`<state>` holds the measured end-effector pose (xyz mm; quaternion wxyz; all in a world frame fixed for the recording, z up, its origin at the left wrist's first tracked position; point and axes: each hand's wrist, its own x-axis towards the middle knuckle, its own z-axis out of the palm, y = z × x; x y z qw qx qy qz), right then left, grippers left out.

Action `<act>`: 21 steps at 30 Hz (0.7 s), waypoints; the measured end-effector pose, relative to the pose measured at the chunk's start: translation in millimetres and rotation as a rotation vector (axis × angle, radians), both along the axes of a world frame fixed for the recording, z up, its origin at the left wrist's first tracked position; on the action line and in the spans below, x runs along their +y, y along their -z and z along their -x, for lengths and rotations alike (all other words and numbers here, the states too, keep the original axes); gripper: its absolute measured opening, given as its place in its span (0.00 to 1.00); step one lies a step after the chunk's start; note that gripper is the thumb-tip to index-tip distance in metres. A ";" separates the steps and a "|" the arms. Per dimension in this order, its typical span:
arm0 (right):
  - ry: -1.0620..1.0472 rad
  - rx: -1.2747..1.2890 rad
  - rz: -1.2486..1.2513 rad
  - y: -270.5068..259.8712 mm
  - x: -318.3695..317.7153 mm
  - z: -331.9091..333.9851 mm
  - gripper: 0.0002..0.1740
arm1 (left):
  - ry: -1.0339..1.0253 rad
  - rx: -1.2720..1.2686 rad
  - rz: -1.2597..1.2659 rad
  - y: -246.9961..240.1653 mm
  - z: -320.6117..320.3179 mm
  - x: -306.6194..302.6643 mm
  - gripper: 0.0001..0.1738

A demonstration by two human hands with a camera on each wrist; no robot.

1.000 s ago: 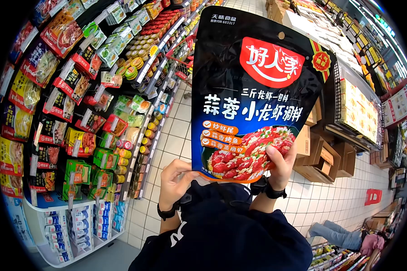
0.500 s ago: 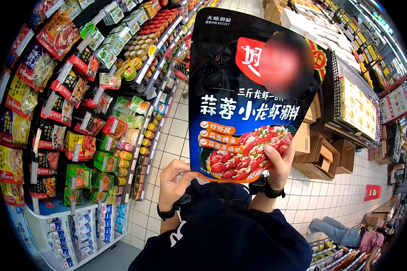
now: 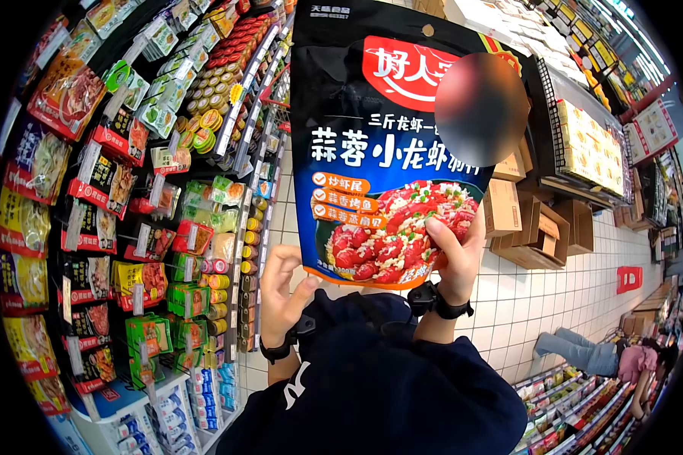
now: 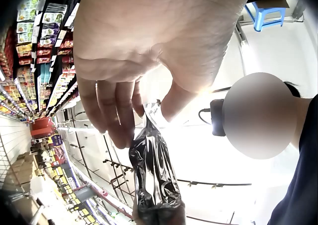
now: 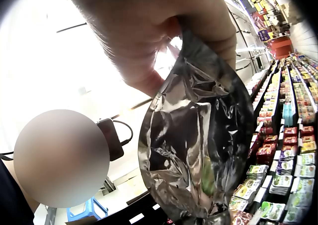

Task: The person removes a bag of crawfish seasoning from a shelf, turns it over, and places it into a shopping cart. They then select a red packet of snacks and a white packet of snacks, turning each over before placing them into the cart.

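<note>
A large black and blue seasoning pouch (image 3: 391, 163), printed with a dish of red crayfish, stands upright before the chest in the head view. My right hand (image 3: 455, 258) grips its lower right side, thumb on the front and fingers behind. At the lower left corner is my left hand (image 3: 282, 296), its thumb a little below the orange bottom edge. The left wrist view shows the left hand (image 4: 149, 51) with loosely extended fingers around the pouch's narrow end (image 4: 154, 170). In the right wrist view, the right hand (image 5: 164, 26) holds the pouch's crinkled, shiny underside (image 5: 198, 120).
Hanging packets (image 3: 91, 182) and shelves of jars (image 3: 224, 83) line the left. Cardboard boxes (image 3: 535, 235) and a display crate (image 3: 599, 140) stand on the right, over a tiled floor (image 3: 561, 303). A person in a pink top (image 3: 634, 364) is at the lower right.
The pouch and both hands have shifted left and slightly up in the head view. My left thumb has loosened from the pouch's corner, while the right hand keeps its grip.
</note>
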<state>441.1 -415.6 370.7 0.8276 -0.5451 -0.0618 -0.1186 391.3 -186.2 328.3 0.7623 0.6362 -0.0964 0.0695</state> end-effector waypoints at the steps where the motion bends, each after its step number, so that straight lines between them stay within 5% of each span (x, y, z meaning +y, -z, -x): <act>1: -0.001 -0.009 0.009 -2.0 2.0 -4.4 0.24 | -0.012 -0.006 0.042 -1.6 -6.1 -2.5 0.19; 5: 0.004 -0.001 -0.071 3.3 29.3 -19.6 0.25 | 0.083 0.060 0.036 1.3 -22.7 18.4 0.30; 10: -0.019 -0.016 -0.044 1.6 58.6 -30.7 0.26 | 0.139 0.054 -0.028 10.7 -33.7 44.5 0.16; 15: -0.007 0.010 -0.036 6.1 98.8 -40.6 0.25 | 0.093 0.088 0.063 4.8 -44.4 68.3 0.13; 21: -0.116 0.111 -0.004 10.0 107.8 -48.2 0.38 | 0.044 0.101 0.097 5.7 -55.9 88.4 0.13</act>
